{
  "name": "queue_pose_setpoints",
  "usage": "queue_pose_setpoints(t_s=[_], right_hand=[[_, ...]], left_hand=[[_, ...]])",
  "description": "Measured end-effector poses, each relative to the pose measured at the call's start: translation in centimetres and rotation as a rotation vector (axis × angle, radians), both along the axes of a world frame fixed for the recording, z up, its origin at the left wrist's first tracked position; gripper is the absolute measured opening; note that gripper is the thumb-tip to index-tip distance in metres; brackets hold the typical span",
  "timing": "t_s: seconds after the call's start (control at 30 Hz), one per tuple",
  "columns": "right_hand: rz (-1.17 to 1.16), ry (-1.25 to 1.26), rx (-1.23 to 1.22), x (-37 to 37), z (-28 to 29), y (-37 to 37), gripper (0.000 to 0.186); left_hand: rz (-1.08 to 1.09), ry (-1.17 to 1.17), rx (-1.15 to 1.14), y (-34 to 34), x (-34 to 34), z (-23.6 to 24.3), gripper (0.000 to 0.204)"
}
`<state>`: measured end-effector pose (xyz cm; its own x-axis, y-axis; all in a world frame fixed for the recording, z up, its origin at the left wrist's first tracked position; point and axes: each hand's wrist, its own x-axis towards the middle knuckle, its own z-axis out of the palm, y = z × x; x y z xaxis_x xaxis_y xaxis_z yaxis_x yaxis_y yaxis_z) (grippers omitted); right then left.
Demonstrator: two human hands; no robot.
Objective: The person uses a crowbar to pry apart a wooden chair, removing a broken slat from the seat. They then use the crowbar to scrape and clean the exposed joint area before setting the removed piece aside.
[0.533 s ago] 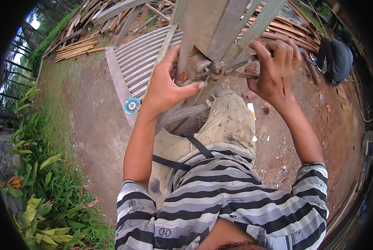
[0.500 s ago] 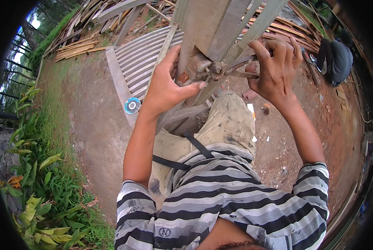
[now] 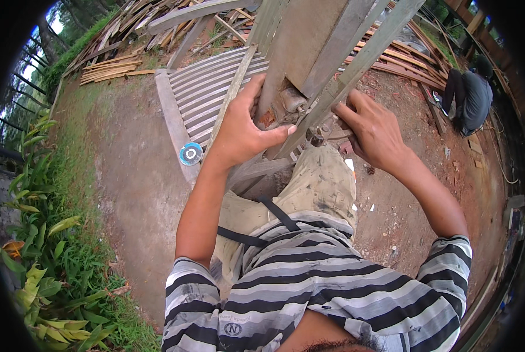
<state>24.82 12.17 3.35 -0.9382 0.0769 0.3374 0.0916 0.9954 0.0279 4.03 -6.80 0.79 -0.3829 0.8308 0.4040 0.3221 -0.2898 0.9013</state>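
Note:
My left hand (image 3: 245, 130) is wrapped round the lower end of a thick weathered wooden post (image 3: 306, 47), thumb lying across its front. A rough, splintered hollow (image 3: 290, 104) shows in the wood just above that thumb. My right hand (image 3: 378, 130) is closed round the handles of metal pincers (image 3: 316, 136). Their jaws point left and sit slightly below and right of the hollow, seemingly apart from it; whether anything is between them I cannot tell. Beside the post run narrower wooden rails (image 3: 365, 53).
Left of the post leans a slatted wooden bench piece (image 3: 212, 88) with a blue-rimmed disc (image 3: 191, 154) on its frame. Stacked planks (image 3: 122, 64) lie at the back. A crouching person (image 3: 471, 97) is at far right. Leafy plants (image 3: 45, 264) edge the left.
The pincers have come away from the hollow, down toward me, as my right hand dropped and closed tighter on the handles. My left hand and the post have shifted slightly right in view.

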Motion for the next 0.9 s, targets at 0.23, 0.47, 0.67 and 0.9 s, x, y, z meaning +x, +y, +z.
queue_pose_setpoints(t_s=[0.23, 0.47, 0.67, 0.9], right_hand=[[-0.121, -0.534, -1.663, 4.7, -7.9, -4.4, 0.037], [-0.073, -0.316, -2.102, 7.6, -13.3, -9.7, 0.044], [-0.214, -0.101, -1.591, 6.4, -10.3, -7.0, 0.062], [0.039, 0.421, -0.347, 3.0, -4.9, -0.5, 0.055]], left_hand=[[0.001, 0.015, -0.03, -0.2, 0.0, 0.4, 0.086], [0.037, 0.087, 0.026, 0.1, -0.3, -0.5, 0.087], [0.065, 0.098, 0.007, -0.1, -0.6, -1.0, 0.088], [0.063, 0.067, -0.037, -0.4, -0.1, 0.1, 0.088]])
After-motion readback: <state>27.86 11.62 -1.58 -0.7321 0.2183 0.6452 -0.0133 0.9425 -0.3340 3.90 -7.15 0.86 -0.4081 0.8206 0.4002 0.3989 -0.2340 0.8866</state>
